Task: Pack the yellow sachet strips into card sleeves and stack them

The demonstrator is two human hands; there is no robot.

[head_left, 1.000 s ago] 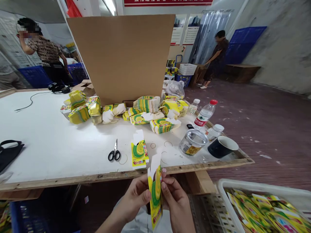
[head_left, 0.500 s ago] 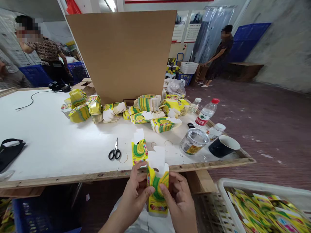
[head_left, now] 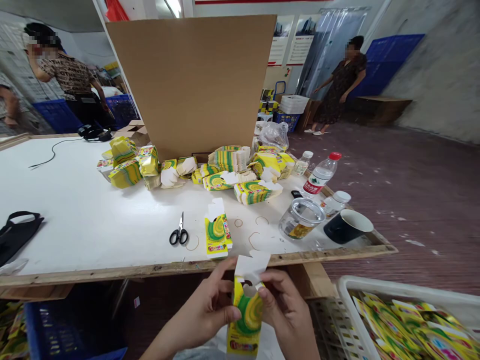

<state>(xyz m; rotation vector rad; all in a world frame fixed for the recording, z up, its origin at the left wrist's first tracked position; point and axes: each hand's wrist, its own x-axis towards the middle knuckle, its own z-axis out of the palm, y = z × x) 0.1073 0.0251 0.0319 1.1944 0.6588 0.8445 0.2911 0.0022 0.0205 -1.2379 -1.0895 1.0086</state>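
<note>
In front of the table edge I hold a small yellow-green carton (head_left: 244, 322), upright, with its white top flap standing up and its top open. My left hand (head_left: 214, 306) grips the carton's left side, thumb on the front. At the top right corner, the thumb and fingers of my right hand (head_left: 285, 305) pinch the carton near a white side flap. Another carton (head_left: 216, 231) of the same kind lies on the table just beyond, its white flap pointing away. Black-handled scissors (head_left: 179, 232) lie to its left.
Bundles of flat cartons (head_left: 219, 177) line the table (head_left: 93, 225) before a tall cardboard sheet (head_left: 195, 85). A clear jar (head_left: 300, 220), a red-capped bottle (head_left: 320, 175) and a dark mug (head_left: 347, 227) stand right. A white basket (head_left: 412, 285) of packets sits lower right. Several people stand behind.
The carton has moved slightly down and towards me. My right hand has shifted from the carton's front up to its top right corner. A person at the back right has turned.
</note>
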